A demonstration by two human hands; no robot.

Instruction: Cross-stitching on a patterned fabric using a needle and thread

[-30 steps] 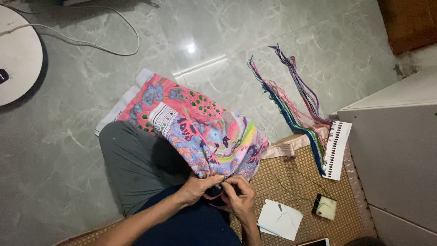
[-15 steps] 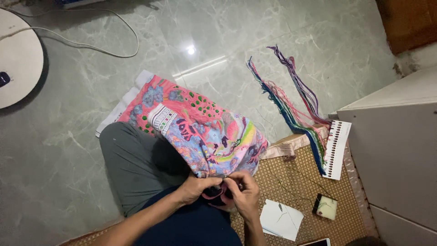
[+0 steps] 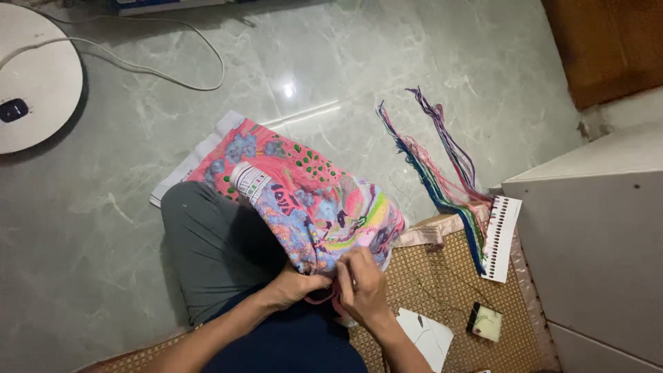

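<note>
Gleaming grey marble floor point(image 3: 428, 62); woven mat point(image 3: 442, 276)

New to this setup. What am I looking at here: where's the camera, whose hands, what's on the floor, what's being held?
There is no machine here: a person sits on the floor and works with bare hands. The single view comes from a camera worn on their head, looking down. The left hand and right hand meet at the near edge of a colourful embroidered cloth draped over the knee, pinching it together; any needle is too small to see. To the right lie a bundle of coloured threads fixed to a white thread card, a woven mat, a sheet of white paper and a small square box. A round white appliance with a cable sits upper left.
</note>
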